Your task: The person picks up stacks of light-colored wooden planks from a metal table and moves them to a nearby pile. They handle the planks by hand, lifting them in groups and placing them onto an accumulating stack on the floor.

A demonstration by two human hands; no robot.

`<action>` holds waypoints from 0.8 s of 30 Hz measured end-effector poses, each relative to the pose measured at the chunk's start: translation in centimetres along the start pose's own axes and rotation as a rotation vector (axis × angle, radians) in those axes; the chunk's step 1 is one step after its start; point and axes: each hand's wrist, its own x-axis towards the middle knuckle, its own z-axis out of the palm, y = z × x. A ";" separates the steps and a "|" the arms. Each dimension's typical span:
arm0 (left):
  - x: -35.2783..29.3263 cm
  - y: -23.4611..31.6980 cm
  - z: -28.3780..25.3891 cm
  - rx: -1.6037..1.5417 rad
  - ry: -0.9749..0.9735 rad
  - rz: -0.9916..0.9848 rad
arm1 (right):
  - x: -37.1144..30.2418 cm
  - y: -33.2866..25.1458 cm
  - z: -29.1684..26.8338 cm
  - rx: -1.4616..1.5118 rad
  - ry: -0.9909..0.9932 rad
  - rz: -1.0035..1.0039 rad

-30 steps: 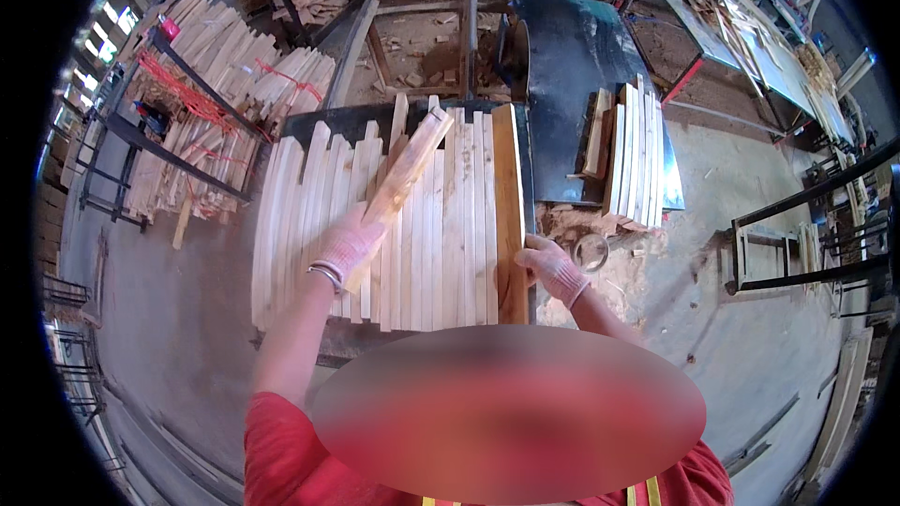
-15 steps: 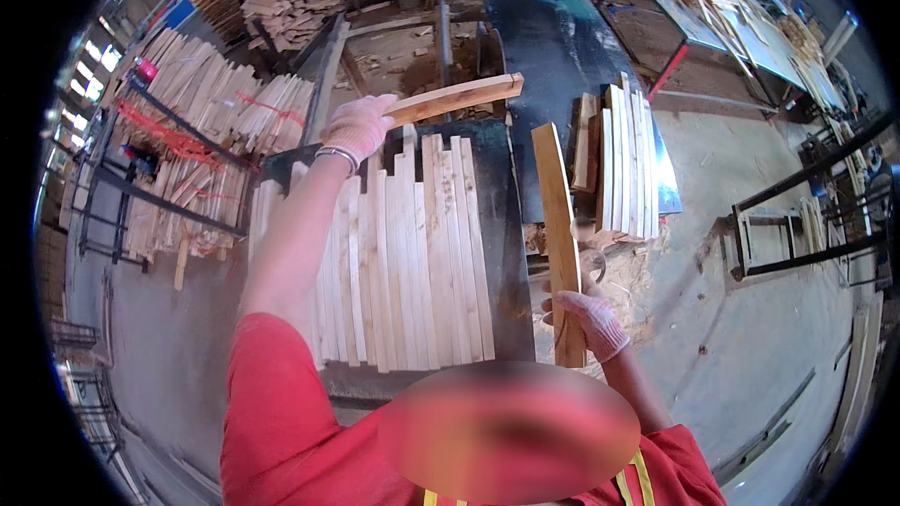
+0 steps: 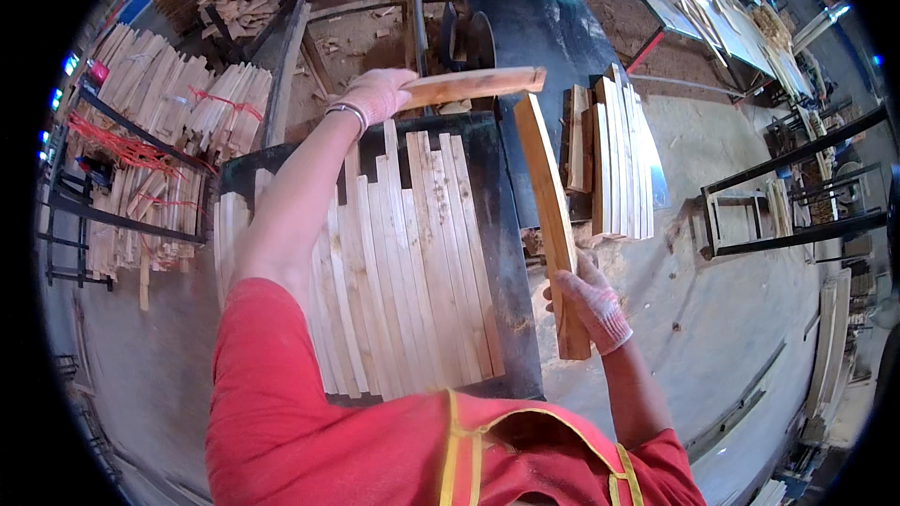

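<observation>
My left hand (image 3: pixel 380 96), in a pale glove, is stretched forward and closed around the near end of a short wooden strip (image 3: pixel 478 83). That strip points right, over the far edge of the dark table. Lower on the right, my gloved right hand (image 3: pixel 592 300) grips the near end of a longer wooden board (image 3: pixel 548 206), which slants away from me, its far end close below the left strip's right end. Beneath my left arm, several pale wooden strips (image 3: pixel 422 262) lie side by side on the dark tabletop (image 3: pixel 511 319).
A round saw blade (image 3: pixel 480 40) stands upright beyond the table, left of a dark panel (image 3: pixel 534 28). Stacked boards (image 3: pixel 623 159) sit on the right. Bundled wood (image 3: pixel 187 103) fills a metal rack at left. A black metal frame (image 3: pixel 797 239) stands far right.
The strip in my left hand has turned more level and moved slightly right. My right hand's board has shifted a little left and away, bringing the two pieces closer. The view has shifted.
</observation>
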 end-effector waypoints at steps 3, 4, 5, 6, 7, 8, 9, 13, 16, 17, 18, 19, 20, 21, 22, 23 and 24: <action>1.3 -1.5 0.4 0.072 0.031 0.057 | 0.2 0.6 0.1 0.019 0.010 -0.004; 1.4 -2.1 0.7 0.123 -0.002 0.070 | 0.2 0.9 0.0 0.031 0.007 -0.007; 1.6 -2.3 0.7 0.179 -0.034 0.087 | 0.1 0.8 0.0 0.021 0.008 0.004; 1.6 -2.5 0.8 0.210 -0.048 0.100 | -0.1 0.4 0.0 0.010 0.009 0.014; 1.8 -2.5 1.0 0.175 -0.066 0.081 | -0.2 0.3 0.0 -0.001 0.009 0.024; 1.8 -2.1 0.9 0.143 -0.086 0.063 | -0.2 0.5 -0.2 -0.007 0.011 0.020; 1.9 -1.7 0.8 0.111 -0.106 0.045 | 0.0 0.9 -0.4 -0.013 0.013 0.016; 2.3 0.5 1.5 0.037 0.009 0.097 | 0.3 1.1 -0.3 0.041 0.022 -0.019; 2.2 0.4 2.9 -0.032 0.091 0.097 | 0.2 0.7 -0.4 0.051 0.014 -0.006; 2.1 0.1 3.0 0.010 0.066 0.079 | 0.2 0.8 -0.6 0.061 0.014 0.001; 1.9 -0.4 3.0 0.051 0.041 0.062 | 0.3 1.0 -0.8 0.071 0.013 0.008; 1.8 -0.7 3.1 0.092 0.015 0.046 | 0.3 1.1 -1.0 0.081 0.013 0.015; 1.3 -0.5 2.6 0.110 -0.072 0.034 | 0.2 1.1 -0.9 0.064 0.014 0.027; 1.4 -0.7 2.8 0.096 -0.073 0.031 | 0.1 0.8 -0.8 0.048 0.014 0.038; 1.6 -1.1 3.2 0.083 -0.074 0.028 | 0.1 0.6 -0.6 0.032 0.015 0.050; 1.8 -1.2 3.4 0.068 -0.070 0.023 | 0.2 0.3 -0.5 0.015 0.018 0.050; 2.2 -1.2 3.8 0.124 -0.084 0.024 | 0.4 0.1 -0.3 -0.001 0.022 0.050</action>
